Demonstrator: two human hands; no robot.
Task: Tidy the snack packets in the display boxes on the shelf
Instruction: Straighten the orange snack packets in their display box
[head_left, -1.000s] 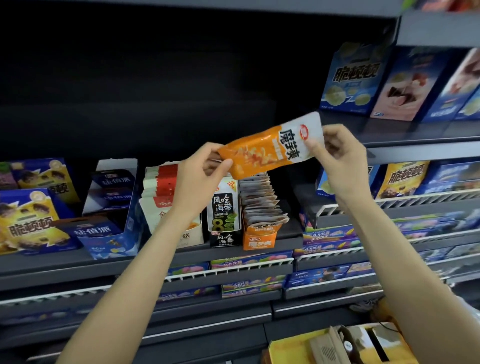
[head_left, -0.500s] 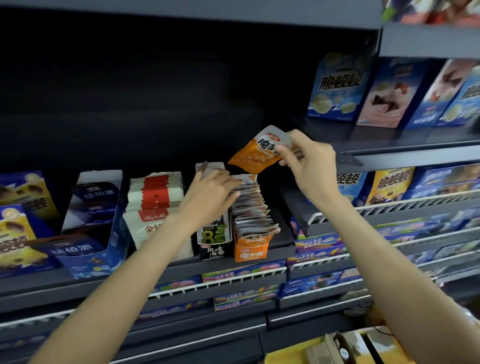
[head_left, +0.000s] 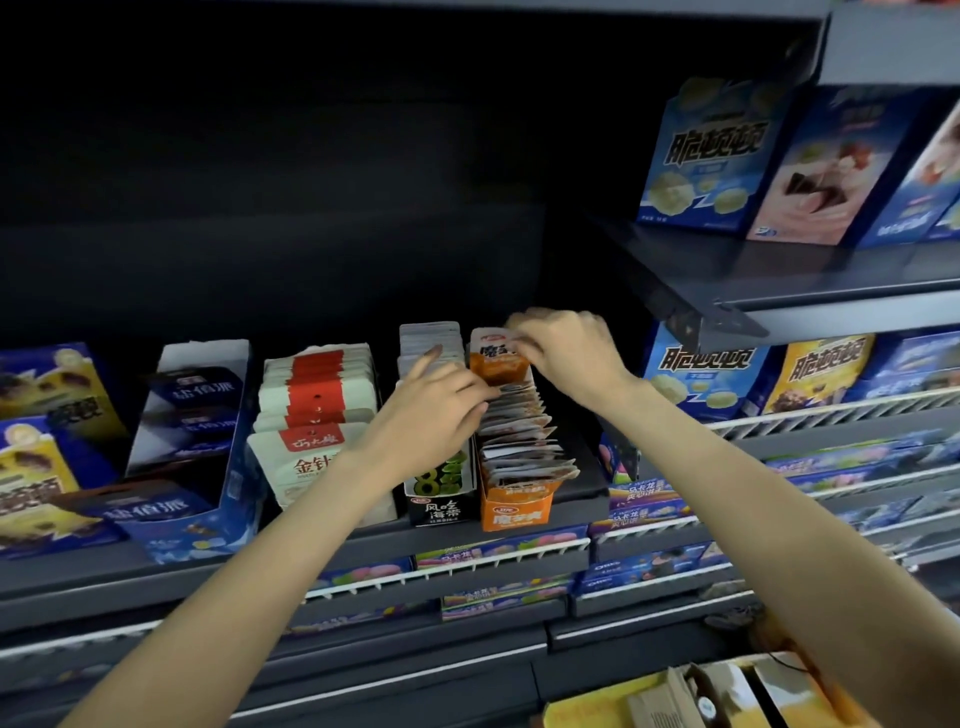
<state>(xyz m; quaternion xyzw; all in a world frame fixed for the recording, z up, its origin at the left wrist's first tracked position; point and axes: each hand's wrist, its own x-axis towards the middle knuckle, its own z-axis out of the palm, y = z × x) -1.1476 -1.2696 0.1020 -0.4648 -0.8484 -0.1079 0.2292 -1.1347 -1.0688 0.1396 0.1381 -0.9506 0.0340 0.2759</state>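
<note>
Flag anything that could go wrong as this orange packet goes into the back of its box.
1. The right hand pinches only the top edge of the orange packet, so it might fold or slip instead of seating upright.
2. The packets already in the orange box lean unevenly; the left hand pressing on them could tip some out.
3. The black box stands right alongside, so the left hand may nudge it.

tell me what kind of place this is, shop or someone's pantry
Most likely a shop's snack aisle. Dark tiered shelves carry many identical blue snack boxes, and an orange display box holds a row of matching packets, with an orange packet at its back.
</note>
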